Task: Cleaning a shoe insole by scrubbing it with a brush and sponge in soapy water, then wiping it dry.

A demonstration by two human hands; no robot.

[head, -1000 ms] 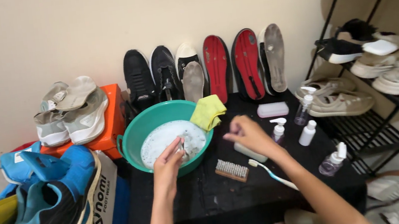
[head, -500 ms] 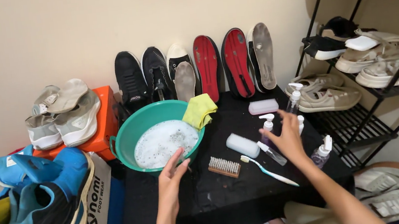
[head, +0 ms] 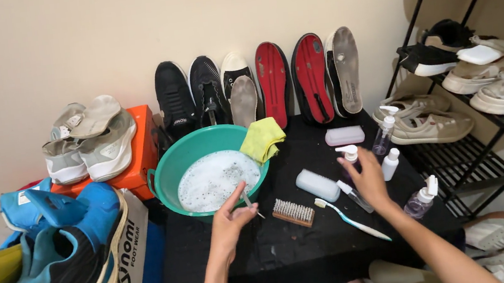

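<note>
my left hand [head: 228, 221] pinching small thin tool [head: 249, 204] at near rim of green basin [head: 163, 170], foamy water inside. my right hand [head: 366, 176] fingers closing round pump bottle [head: 350, 157], right of white block [head: 317, 184]. step: fetching cleaner. next calls for firm grip, lifting clear of toothbrush [head: 352, 220].

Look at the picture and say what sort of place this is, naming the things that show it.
Probably a home shoe-cleaning corner. A green basin of soapy water sits on a black-covered table with a scrubbing brush and pump bottles; shoes lean against the wall and fill a black metal rack.
</note>
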